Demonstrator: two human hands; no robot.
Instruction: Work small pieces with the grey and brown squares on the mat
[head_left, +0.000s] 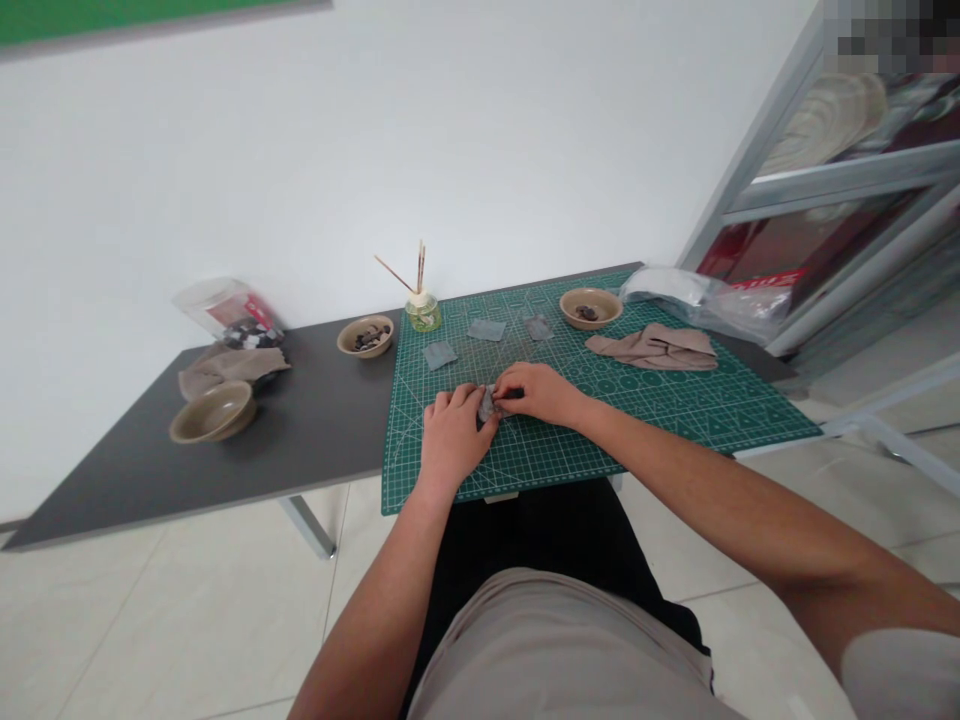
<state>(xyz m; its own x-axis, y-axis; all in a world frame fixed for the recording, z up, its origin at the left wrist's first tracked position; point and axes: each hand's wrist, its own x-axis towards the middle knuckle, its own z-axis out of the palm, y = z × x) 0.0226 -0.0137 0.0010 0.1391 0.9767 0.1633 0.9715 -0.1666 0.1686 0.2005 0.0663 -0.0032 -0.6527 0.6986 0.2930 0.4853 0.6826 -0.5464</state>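
My left hand (452, 432) and my right hand (541, 392) meet over the green cutting mat (675, 410) near its front edge. Both pinch a small grey sachet (488, 404) between their fingertips; most of it is hidden by the fingers. Three flat grey pieces of the same kind lie farther back on the mat: one (439, 354) at the left, one (487, 329) in the middle, one (538, 326) at the right.
A tan bowl (590, 307) with dark bits and a beige cloth (654, 347) sit at the mat's back right. A reed diffuser jar (423, 311), another filled bowl (366, 336), an empty bowl (213, 411), a cloth (229, 366) and a plastic jar (229, 311) stand on the dark table (315, 430). A clear bag (705, 297) and metal shelving (847, 180) are at right.
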